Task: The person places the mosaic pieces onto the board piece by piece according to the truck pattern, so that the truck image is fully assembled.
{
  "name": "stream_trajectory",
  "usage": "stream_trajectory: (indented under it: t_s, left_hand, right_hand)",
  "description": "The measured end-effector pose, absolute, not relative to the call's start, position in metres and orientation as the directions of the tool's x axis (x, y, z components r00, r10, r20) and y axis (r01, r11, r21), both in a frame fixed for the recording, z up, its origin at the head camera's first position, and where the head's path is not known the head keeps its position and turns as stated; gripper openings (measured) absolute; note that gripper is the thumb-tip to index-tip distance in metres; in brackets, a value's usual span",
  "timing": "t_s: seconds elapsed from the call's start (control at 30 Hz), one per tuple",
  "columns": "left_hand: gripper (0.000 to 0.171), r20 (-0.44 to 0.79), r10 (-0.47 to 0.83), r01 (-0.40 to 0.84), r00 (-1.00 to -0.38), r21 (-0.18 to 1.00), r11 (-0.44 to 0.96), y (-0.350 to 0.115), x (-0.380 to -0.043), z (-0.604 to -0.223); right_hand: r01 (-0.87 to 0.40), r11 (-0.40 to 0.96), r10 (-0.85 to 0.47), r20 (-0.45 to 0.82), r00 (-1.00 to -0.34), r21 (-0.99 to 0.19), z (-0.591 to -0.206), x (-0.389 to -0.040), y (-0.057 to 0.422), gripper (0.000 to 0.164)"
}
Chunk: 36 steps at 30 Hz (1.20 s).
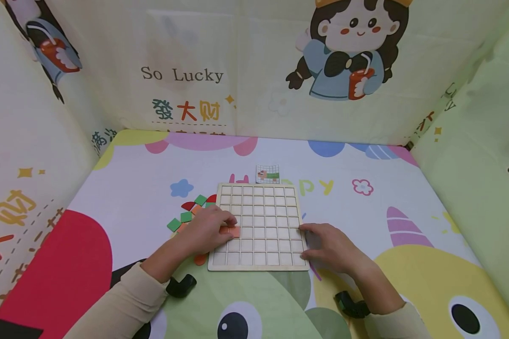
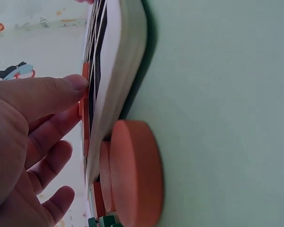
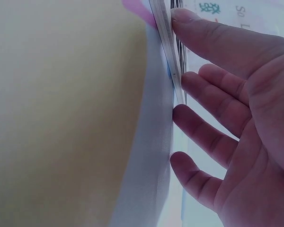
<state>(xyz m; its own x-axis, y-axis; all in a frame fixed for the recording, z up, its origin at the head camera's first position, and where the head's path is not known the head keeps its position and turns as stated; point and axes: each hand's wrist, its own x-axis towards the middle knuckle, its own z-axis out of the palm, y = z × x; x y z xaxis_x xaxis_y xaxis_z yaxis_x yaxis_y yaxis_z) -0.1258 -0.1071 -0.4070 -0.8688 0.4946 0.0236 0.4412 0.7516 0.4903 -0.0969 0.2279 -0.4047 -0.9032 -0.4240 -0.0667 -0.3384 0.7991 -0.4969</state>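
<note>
A wooden grid board [image 1: 265,268] lies flat on the table with both hands at it. At its left side my left hand [image 1: 209,226] pinches an orange square tile [image 1: 236,231] between thumb and fingers, low over the grid cells. In the left wrist view the thumb [image 2: 75,81] is against the orange pieces, and the other fingers are behind them. My right hand [image 1: 332,247] rests thumb and fingertips along the board's right edge, fingers loosely extended. The right wrist view shows the thumb [image 3: 184,15] over the board's edge [image 3: 166,40].
Loose green tiles [image 1: 186,216], red rounded pieces [image 1: 188,205] and orange ones lie left of the board, partly behind my left hand. Orange rounded pieces [image 2: 137,175] sit by its near left edge. A small picture card [image 1: 267,174] lies beyond the board.
</note>
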Motion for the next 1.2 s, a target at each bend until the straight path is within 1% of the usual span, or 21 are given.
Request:
stream_trajectory:
  t_s: [0.17, 0.67, 0.8, 0.93, 1.07, 1.2]
  left_hand:
    - [0.023, 0.014, 0.488, 0.431, -0.873, 0.492, 0.757, -0.106, -0.126, -0.408]
    - [0.022, 0.05, 0.507, 0.465, -0.861, 0.482, 0.742, -0.108, -0.126, -0.412]
    - [0.024, 0.055, 0.509, 0.466, -0.859, 0.498, 0.731, -0.108, -0.125, -0.412]
    - [0.027, 0.026, 0.489, 0.419, -0.872, 0.557, 0.717, -0.111, -0.124, -0.409]
    - [0.031, -0.03, 0.451, 0.333, -0.892, 0.631, 0.701, -0.118, -0.123, -0.402]
    - [0.038, -0.061, 0.407, 0.278, -0.911, 0.64, 0.716, -0.13, -0.124, -0.397]
  right_hand:
    - [-0.334, 0.801, -0.42, -0.07, -0.905, -0.497, -0.405, -0.097, 0.227, 0.058]
    - [-0.325, 0.802, -0.414, -0.075, -0.907, -0.501, -0.406, -0.097, 0.227, 0.058]
    - [-0.318, 0.801, -0.41, -0.079, -0.909, -0.508, -0.406, -0.097, 0.227, 0.058]
    - [-0.319, 0.799, -0.412, -0.078, -0.908, -0.509, -0.406, -0.097, 0.227, 0.058]
    - [-0.32, 0.799, -0.412, -0.076, -0.908, -0.509, -0.406, -0.097, 0.228, 0.058]
    - [-0.325, 0.8, -0.414, -0.072, -0.907, -0.505, -0.406, -0.097, 0.228, 0.058]
